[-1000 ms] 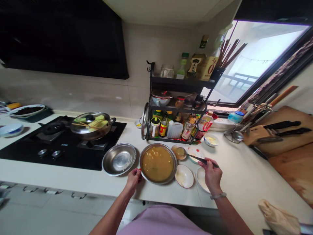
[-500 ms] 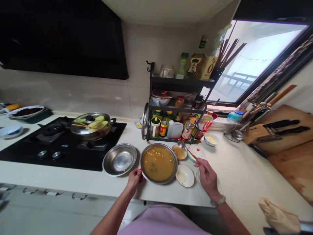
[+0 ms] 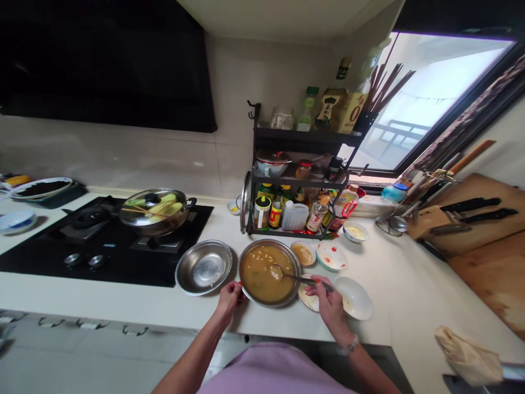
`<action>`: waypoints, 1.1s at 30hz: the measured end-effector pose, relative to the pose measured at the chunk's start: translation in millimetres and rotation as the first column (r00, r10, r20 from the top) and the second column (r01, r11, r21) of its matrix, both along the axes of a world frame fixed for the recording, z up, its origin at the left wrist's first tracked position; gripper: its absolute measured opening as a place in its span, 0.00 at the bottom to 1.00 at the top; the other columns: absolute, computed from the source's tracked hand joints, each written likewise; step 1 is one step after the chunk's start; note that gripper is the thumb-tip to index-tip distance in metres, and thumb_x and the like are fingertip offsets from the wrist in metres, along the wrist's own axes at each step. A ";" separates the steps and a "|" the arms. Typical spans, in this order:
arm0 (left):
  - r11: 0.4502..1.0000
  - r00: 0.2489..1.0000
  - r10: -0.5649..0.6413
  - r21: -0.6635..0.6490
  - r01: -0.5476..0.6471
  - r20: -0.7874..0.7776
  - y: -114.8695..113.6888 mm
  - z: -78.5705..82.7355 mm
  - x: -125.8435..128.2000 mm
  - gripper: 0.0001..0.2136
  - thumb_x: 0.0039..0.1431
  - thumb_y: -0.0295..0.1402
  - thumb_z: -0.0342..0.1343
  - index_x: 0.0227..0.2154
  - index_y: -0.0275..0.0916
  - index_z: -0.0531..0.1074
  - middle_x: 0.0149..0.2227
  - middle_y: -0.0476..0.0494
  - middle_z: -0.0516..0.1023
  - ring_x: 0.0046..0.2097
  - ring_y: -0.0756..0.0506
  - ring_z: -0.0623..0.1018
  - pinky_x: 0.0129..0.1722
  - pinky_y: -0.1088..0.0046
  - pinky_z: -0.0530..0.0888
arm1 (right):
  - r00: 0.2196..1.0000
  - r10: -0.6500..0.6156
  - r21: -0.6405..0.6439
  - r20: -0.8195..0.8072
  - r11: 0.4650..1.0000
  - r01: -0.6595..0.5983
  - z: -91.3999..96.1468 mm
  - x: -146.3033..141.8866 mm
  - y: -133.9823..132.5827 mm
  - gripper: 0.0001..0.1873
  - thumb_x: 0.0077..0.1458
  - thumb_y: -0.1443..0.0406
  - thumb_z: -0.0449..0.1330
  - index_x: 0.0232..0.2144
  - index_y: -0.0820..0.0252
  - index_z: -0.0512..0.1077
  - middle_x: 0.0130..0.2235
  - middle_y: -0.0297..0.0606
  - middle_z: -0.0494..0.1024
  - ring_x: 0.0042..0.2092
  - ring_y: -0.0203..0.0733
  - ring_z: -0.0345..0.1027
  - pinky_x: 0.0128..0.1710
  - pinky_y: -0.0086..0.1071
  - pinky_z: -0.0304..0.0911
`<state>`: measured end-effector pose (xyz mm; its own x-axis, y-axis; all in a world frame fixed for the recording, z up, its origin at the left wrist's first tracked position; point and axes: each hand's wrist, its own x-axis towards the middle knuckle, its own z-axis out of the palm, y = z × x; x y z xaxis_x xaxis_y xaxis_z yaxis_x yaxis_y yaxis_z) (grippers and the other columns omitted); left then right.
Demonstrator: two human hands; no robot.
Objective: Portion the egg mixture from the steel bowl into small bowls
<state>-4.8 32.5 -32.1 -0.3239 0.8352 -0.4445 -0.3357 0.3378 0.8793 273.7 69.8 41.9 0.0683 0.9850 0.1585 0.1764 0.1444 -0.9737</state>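
Well, there is just the one view, looking down from the head. The soup bowl point(image 3: 268, 241) sits on the counter point(image 3: 123, 303), close to its front edge, and yellow-brown soup fills it nearly to the rim. The left hand point(image 3: 229, 293) is at the bowl's near-left side, fingers curled and pinching the rim. The right hand point(image 3: 326, 298) is at the bowl's near right, fingers pressed together round the handle of a spoon point(image 3: 287, 274), whose head lies in the soup, right of the middle.

What worries me is the level of the soup. I judge that a brisk stir or a quick lift of the spoon could slop it over the rim, onto the counter or the left fingers. The left hand's hold is only a pinch at one point, so a push from the spoon might turn the bowl or slide it toward the edge. A plate point(image 3: 304, 298) lies just right of the bowl, partly under the right hand, and a dropped wrist could tip it. A saucer point(image 3: 303, 253) of sauce stands just behind and right of the bowl, and a steel bowl point(image 3: 204, 267) just left of it. Drips from the spoon could land in either. Whether the soup is hot I cannot tell.
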 end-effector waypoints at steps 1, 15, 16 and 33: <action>1.000 1.000 -0.003 0.001 0.003 -0.001 0.1 0.0 -0.3 0.21 0.36 0.51 0.61 0.19 0.40 0.60 0.15 0.53 0.66 0.18 0.54 0.63 0.20 0.78 0.57 | 0.997 -0.045 -0.043 -0.066 0.998 0.042 0.7 0.7 2.0 0.19 0.54 0.50 0.57 0.37 0.60 0.72 0.27 0.39 0.79 0.27 0.45 0.75 0.31 0.39 0.72; 1.000 1.000 -0.012 -0.020 0.012 0.011 0.4 6.0 -0.8 0.22 0.34 0.52 0.62 0.19 0.39 0.61 0.14 0.53 0.67 0.18 0.54 0.64 0.20 0.78 0.58 | 0.853 -0.267 -0.161 -0.448 0.963 0.217 30.2 10.7 11.0 0.17 0.39 0.56 0.68 0.29 0.60 0.71 0.25 0.32 0.77 0.23 0.40 0.72 0.23 0.32 0.69; 1.000 1.000 -0.014 -0.014 0.014 0.013 0.4 6.1 -0.7 0.22 0.34 0.52 0.62 0.19 0.39 0.60 0.14 0.53 0.67 0.18 0.54 0.64 0.20 0.78 0.57 | 0.844 -0.279 -0.170 -0.457 0.959 0.225 30.9 12.4 12.2 0.17 0.39 0.56 0.68 0.28 0.60 0.71 0.24 0.32 0.77 0.22 0.40 0.72 0.23 0.32 0.69; 1.000 1.000 -0.022 -0.001 0.022 0.005 -0.1 3.2 -0.8 0.24 0.34 0.54 0.61 0.19 0.40 0.60 0.14 0.53 0.67 0.18 0.55 0.62 0.20 0.78 0.56 | 0.877 -0.414 0.000 -0.245 0.904 0.427 23.4 57.4 48.3 0.14 0.46 0.57 0.61 0.32 0.62 0.71 0.23 0.33 0.76 0.24 0.42 0.74 0.32 0.38 0.72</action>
<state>-5.5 32.4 -28.9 -0.3032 0.8414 -0.4473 -0.3331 0.3462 0.8771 331.1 118.1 65.3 0.5153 0.8460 0.1367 0.0003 0.1594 -0.9872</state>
